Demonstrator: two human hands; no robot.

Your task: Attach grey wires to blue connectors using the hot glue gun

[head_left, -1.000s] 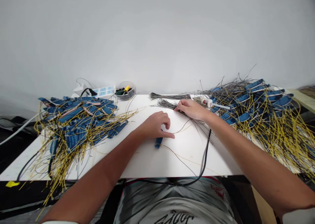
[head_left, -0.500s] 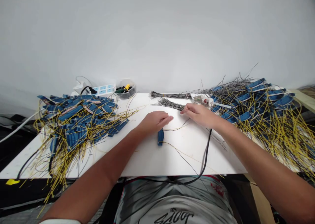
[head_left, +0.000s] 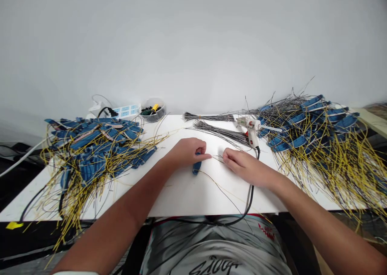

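A small blue piece point(head_left: 196, 168) with thin yellow and black wire leads stands slightly tilted on the white table. My left hand point(head_left: 189, 152) is closed over its upper end, fingers curled and thumb stretched to the right, hiding that end. Across a small gap, my right hand point(head_left: 242, 164) is closed in a pinch on thin wire point(head_left: 218, 158), whose ends point toward my left thumb. Beyond my right hand lies a bundle of dark grey wires point(head_left: 223, 133). A glue gun point(head_left: 251, 129) with a white stick rests beside that bundle.
Blue pieces with yellow and black leads are heaped left point(head_left: 90, 146) and right point(head_left: 314, 126). A second dark wire bundle point(head_left: 208, 117), a clear tub point(head_left: 154, 109) and a power strip point(head_left: 127, 111) lie at the back. The black cord point(head_left: 250, 200) hangs over the front edge.
My right hand has come back from the dark wire bundle toward me, now with thin wire in its pinch. The blue piece has shifted and tilted slightly under my left hand.
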